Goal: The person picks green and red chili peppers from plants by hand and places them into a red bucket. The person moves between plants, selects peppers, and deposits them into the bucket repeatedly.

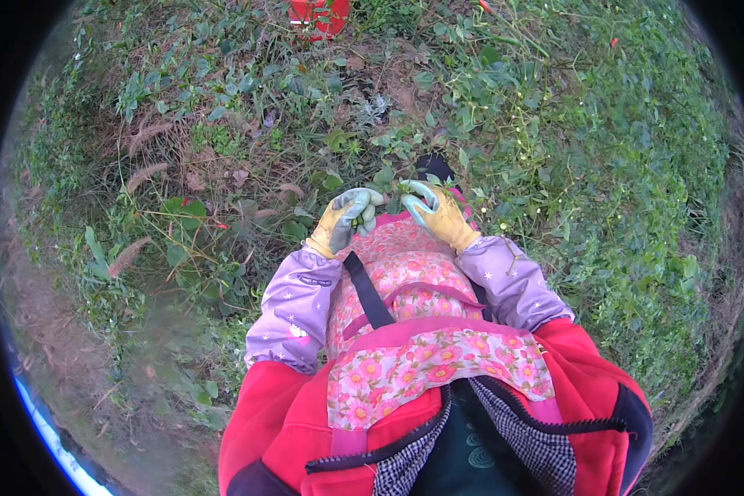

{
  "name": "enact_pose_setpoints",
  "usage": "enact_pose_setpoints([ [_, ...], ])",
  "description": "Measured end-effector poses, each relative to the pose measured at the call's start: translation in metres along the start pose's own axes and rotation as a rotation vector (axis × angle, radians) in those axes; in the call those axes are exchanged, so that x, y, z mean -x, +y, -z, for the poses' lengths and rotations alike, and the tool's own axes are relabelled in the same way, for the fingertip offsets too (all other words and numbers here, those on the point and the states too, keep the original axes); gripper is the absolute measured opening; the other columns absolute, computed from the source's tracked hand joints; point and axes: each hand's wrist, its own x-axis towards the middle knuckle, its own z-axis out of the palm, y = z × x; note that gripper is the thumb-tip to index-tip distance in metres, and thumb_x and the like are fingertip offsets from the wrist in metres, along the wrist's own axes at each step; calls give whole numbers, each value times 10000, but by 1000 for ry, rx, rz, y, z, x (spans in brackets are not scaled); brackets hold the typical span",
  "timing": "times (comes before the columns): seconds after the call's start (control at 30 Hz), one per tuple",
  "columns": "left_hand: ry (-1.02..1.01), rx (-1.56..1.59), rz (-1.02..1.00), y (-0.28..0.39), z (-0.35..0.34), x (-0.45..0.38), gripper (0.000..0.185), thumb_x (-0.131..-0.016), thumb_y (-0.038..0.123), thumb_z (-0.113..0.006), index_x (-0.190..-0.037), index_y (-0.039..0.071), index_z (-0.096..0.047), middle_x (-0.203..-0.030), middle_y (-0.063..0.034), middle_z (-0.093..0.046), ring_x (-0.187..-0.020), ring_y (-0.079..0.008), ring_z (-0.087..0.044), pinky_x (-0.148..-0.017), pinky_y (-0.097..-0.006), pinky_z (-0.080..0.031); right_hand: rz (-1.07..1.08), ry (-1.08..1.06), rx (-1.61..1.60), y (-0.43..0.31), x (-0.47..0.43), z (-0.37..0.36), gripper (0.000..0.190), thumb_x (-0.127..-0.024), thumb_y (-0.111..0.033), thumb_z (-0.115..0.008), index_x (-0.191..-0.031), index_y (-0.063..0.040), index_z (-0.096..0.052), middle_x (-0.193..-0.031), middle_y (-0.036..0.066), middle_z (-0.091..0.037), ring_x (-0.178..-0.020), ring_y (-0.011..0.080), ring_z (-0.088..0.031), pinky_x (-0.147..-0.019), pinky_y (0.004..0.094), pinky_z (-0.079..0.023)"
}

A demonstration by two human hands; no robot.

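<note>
My left hand (351, 214), in a yellow glove with a grey-green coated palm, is curled around small green pods (358, 221). They look like green peppers, mostly hidden by the fingers. A matching glove covers my right hand (437, 214), a short gap to the right. Its thumb and fingers close around a bit of greenery (423, 201); whether this is leaf or pod is unclear. Both hands are held above the lap of a pink floral apron (397, 263). Just beyond the hands, green leaves (384, 177) rise from the undergrowth.
A red bucket (319, 18) stands in the plants at the far edge. Dense pepper plants (595, 155) spread on the right, with a red pepper (614, 42) among them. Bristly grass heads (130, 255) stick up at left. A dark shoe (434, 166) shows beyond my right hand.
</note>
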Motion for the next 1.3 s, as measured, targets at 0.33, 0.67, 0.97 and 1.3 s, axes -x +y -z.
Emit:
enact_pose_setpoints([
  [0.33, 102, -150, 100, -2, -32, -21, 316, -925, 289, -598, -1134, 52, -602, -805, 9, -621, -601, -49, -544, -480, -169, -412, 552, 114, 465, 18, 8, -11, 304, -768, -107, -651, -1061, -50, -595, -952, 124, -618, -891, 322, -600, -814, 419, -492],
  [0.67, -93, 830, 141, -24, -8, -29, 281, -983, 373, -478, -947, 114, -580, -799, 2, -572, -604, -110, -530, -451, -207, -407, 558, 31, 428, 19, 21, -12, 338, -750, -122, -625, -1085, -142, -592, -1107, 91, -578, -1077, 305, -521, -943, 452, -392],
  [0.97, -193, 118, 287, 1, -5, -67, 259, -923, 223, -594, -1128, 67, -576, -963, -28, -616, -817, -87, -606, -614, -208, -496, 546, -288, 546, 7, 42, -14, 351, -818, -171, -561, -1167, -134, -553, -1176, 85, -550, -1114, 284, -510, -967, 431, -404],
  [1.3, -531, -1126, 21, -61, -21, -126, 343, -795, 259, -678, -1113, 131, -665, -1101, -43, -668, -1092, -221, -581, -956, -350, -441, 607, -235, 556, -1, 45, -12, 275, -797, -165, -517, -1062, -121, -571, -1010, 75, -560, -981, 252, -550, -878, 399, -435],
])
